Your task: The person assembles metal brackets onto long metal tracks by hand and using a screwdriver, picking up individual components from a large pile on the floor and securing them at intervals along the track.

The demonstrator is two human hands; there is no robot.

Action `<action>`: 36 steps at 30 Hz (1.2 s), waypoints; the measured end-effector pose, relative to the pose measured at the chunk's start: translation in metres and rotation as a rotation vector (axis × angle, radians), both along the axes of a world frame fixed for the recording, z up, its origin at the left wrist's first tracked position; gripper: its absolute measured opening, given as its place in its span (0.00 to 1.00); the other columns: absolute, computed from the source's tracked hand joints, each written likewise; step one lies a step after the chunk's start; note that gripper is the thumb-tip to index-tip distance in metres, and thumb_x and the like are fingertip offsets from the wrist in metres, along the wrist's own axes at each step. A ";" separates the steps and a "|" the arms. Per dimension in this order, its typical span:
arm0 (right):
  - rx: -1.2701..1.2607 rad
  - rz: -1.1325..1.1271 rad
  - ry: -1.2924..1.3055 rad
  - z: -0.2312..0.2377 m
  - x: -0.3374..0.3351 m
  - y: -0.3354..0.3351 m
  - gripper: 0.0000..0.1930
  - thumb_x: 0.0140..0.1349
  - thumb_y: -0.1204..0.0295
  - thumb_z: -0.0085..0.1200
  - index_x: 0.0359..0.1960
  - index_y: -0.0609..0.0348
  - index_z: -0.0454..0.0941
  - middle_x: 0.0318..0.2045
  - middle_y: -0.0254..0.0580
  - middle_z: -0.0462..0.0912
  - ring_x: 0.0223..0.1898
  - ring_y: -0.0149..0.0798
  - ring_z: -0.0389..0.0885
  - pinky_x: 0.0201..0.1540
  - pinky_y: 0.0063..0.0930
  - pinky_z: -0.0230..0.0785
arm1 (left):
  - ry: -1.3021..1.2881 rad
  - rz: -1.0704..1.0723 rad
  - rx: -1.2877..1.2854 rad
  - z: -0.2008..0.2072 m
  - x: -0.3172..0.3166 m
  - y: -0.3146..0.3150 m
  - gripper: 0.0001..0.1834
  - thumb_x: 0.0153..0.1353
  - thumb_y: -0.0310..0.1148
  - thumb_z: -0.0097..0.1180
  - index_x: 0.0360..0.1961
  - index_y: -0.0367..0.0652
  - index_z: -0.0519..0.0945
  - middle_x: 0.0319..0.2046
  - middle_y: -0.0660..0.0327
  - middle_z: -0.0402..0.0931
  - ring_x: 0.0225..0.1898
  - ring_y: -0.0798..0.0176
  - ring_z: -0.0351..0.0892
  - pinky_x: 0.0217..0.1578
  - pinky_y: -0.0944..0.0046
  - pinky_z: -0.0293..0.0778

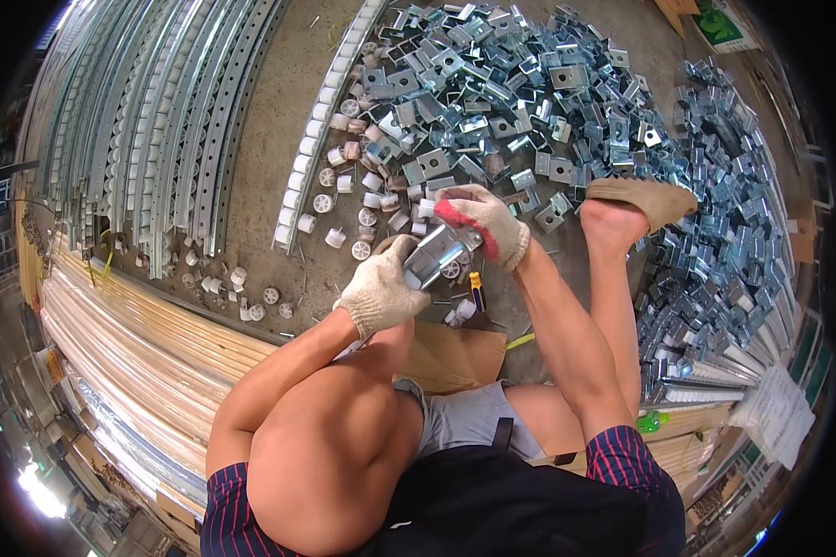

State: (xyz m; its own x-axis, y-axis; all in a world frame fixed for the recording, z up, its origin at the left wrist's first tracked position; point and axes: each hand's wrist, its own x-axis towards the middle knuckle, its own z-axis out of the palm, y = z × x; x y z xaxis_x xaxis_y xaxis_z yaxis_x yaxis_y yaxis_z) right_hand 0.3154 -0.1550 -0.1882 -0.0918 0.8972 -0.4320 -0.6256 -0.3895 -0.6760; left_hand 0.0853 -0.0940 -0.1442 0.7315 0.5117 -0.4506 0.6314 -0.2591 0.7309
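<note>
Seen from above: a seated person in knit work gloves holds one zinc-plated steel bracket (437, 252) between both hands, over a concrete floor (260, 139).
Left hand (379, 292): closed around the bracket's lower-left end, palm under it, fingers curled up its near side.
Right hand (483, 223): a glove with a red-coated palm, closed over the bracket's upper-right end from above.
Bracket's long axis: it runs on a slant from the left grip, low and toward the body, up and away to the right grip.
Bracket relative to the grips: it lies between the two hands, touching both; only its bright middle shows in the gap.
Nearer hand: neither clearly, since both have hold; the left carries it from below, the right caps it.
White plastic roller wheel (451, 270): just under the bracket's middle, at the right hand's wrist side; whether it is fitted into the bracket cannot be told.
Beyond the right hand: a wide heap of loose brackets (492, 93), reaching round to the person's sandalled foot (641, 200).
Beyond the left hand: loose white wheels (344, 200) and a roller track (330, 111).
Below the grips: a yellow-and-black hand tool (476, 290) on the floor, near flat cardboard (455, 357).
Far left of the left hand: perforated steel rails (176, 121).
</note>
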 end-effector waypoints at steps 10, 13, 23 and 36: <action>0.013 0.082 0.286 -0.017 0.011 0.007 0.14 0.67 0.67 0.65 0.47 0.66 0.84 0.42 0.39 0.87 0.41 0.30 0.86 0.46 0.27 0.81 | 0.028 -0.014 -0.017 0.004 0.006 0.001 0.29 0.57 0.39 0.68 0.59 0.47 0.75 0.43 0.47 0.85 0.46 0.41 0.87 0.49 0.51 0.81; 0.006 0.104 -0.167 0.018 -0.011 0.007 0.12 0.68 0.68 0.63 0.46 0.65 0.85 0.39 0.37 0.87 0.40 0.27 0.85 0.44 0.24 0.79 | 0.018 0.037 0.023 -0.002 -0.004 0.000 0.29 0.56 0.40 0.68 0.59 0.48 0.76 0.42 0.46 0.85 0.46 0.42 0.87 0.49 0.50 0.81; -0.026 0.009 0.055 -0.009 0.000 0.005 0.13 0.67 0.68 0.62 0.47 0.64 0.85 0.38 0.38 0.87 0.38 0.29 0.84 0.43 0.21 0.77 | 0.045 -0.005 -0.056 0.011 0.007 0.003 0.32 0.53 0.38 0.69 0.60 0.49 0.75 0.45 0.46 0.85 0.48 0.42 0.86 0.50 0.51 0.80; -0.816 0.463 -1.811 -0.039 -0.019 -0.172 0.22 0.65 0.53 0.63 0.52 0.54 0.78 0.52 0.48 0.79 0.54 0.52 0.82 0.53 0.49 0.77 | 0.235 0.068 -0.121 -0.008 0.003 0.019 0.46 0.44 0.49 0.74 0.67 0.50 0.74 0.46 0.43 0.85 0.48 0.41 0.86 0.52 0.50 0.80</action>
State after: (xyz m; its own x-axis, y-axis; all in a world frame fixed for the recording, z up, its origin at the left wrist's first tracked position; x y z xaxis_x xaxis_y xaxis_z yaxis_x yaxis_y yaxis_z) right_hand 0.2959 -0.3269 -0.2274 0.7004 0.5280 -0.4802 0.6399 -0.7626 0.0947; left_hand 0.0880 -0.0746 -0.1520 0.5654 0.4884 -0.6646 0.8003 -0.1298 0.5854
